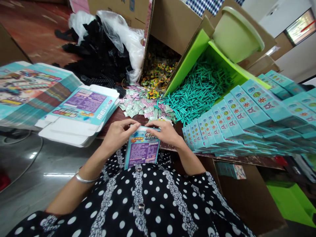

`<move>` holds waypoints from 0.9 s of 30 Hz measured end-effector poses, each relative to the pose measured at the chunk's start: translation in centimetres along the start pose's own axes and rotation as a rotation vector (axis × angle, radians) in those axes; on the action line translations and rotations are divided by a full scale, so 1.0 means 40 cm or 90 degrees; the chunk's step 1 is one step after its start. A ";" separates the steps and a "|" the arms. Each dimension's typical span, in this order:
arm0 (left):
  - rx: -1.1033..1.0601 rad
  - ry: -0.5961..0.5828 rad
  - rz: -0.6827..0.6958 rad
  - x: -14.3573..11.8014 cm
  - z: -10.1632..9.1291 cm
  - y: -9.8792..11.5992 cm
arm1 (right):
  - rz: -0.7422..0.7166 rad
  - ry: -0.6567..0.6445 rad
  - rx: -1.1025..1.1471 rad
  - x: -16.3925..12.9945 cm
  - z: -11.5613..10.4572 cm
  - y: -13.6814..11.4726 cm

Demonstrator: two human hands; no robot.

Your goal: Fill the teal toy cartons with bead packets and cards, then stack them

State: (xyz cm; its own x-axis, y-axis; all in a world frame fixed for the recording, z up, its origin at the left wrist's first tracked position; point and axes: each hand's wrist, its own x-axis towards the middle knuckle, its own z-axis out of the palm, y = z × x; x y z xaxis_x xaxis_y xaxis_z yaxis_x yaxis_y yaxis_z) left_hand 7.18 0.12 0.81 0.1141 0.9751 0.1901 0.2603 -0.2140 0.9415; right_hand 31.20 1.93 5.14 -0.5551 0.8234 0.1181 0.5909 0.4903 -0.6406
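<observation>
Box [143, 153] (teal/purple) held nr top, L hand [119, 133] & R hand [165, 132].

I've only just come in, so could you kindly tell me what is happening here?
The person's left hand and right hand both touch the far end of one blue box. Flat cartons are stacked at left, small packets and teal sticks lie heaped beyond the hands, and made-up boxes are in rows at right.
</observation>
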 end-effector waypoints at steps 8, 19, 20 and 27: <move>0.065 0.046 -0.001 0.013 0.018 0.007 | 0.048 -0.055 0.097 0.026 -0.031 0.001; 0.118 -0.007 -0.016 0.025 0.009 0.037 | 0.010 -0.191 0.046 0.101 -0.077 0.018; 0.118 -0.011 -0.012 0.027 0.009 0.038 | 0.000 -0.198 0.022 0.107 -0.081 0.016; 0.122 -0.019 -0.005 0.029 0.003 0.028 | -0.021 -0.235 -0.060 0.134 -0.085 -0.006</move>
State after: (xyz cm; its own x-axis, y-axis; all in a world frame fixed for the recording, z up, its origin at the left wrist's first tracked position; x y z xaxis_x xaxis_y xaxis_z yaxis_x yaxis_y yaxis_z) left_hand 7.73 1.00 2.03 0.1397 0.9752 0.1719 0.4382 -0.2166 0.8724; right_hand 30.04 7.19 8.51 -0.7380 0.6569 -0.1546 0.6111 0.5532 -0.5661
